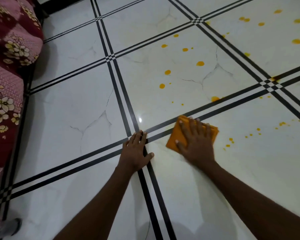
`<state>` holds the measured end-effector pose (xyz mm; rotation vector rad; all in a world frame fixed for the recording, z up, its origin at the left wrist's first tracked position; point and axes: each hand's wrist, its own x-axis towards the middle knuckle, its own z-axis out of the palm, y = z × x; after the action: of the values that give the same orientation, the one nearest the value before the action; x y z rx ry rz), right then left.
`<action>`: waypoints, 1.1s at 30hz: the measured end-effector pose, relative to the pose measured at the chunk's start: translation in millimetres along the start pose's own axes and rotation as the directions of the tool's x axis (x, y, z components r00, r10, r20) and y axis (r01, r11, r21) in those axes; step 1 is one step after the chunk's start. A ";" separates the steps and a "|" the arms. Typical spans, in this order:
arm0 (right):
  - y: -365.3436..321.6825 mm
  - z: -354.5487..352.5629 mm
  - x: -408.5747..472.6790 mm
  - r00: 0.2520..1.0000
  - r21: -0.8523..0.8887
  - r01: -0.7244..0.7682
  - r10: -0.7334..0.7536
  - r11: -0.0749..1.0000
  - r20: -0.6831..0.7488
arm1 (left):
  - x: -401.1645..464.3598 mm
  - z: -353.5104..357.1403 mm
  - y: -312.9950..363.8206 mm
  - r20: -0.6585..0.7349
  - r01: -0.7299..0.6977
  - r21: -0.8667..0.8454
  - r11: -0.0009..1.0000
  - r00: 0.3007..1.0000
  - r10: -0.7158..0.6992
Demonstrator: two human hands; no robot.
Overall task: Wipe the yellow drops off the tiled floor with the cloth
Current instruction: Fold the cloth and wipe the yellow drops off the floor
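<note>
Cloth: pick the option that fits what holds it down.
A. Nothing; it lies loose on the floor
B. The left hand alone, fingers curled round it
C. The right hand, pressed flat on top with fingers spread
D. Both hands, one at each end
C: the right hand lies flat on the cloth with fingers spread, while the left hand rests on bare floor beside it.

dim, even light | glare spot on floor (140,120) | wide-angle bend | right hand (196,144) blurred
</note>
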<state>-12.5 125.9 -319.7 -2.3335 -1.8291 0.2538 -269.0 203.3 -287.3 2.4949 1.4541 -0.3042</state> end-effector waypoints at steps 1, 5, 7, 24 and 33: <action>15.5 -4.2 -7.2 0.995 0.004 -0.088 0.088 0.996 -0.039 | 2.0 -2.4 2.4 -0.013 0.006 -0.003 1.000 1.000 -0.006; -16.8 -3.5 -74.8 0.976 0.077 -0.194 0.200 0.978 -0.080 | 10.1 -8.3 32.5 -0.119 -0.014 -0.035 0.999 0.993 0.010; -32.6 6.5 -63.8 0.999 0.071 0.049 -0.049 0.996 -0.010 | 14.6 -5.9 49.3 -0.117 -0.073 -0.038 0.997 0.991 0.068; 63.5 -14.3 60.3 0.995 -0.010 -0.069 0.068 0.998 -0.072 | 59.8 -24.9 47.7 -0.047 -0.119 -0.003 0.993 0.992 0.118; 35.9 -10.6 90.7 0.996 -0.016 0.093 -0.093 0.996 -0.007 | 73.1 -6.3 44.6 -0.095 -0.106 -0.088 0.990 0.991 0.097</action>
<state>45.1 205.3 -320.6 -2.2490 -1.9364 0.2192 -194.3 244.2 -298.5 2.5261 1.3348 -0.1037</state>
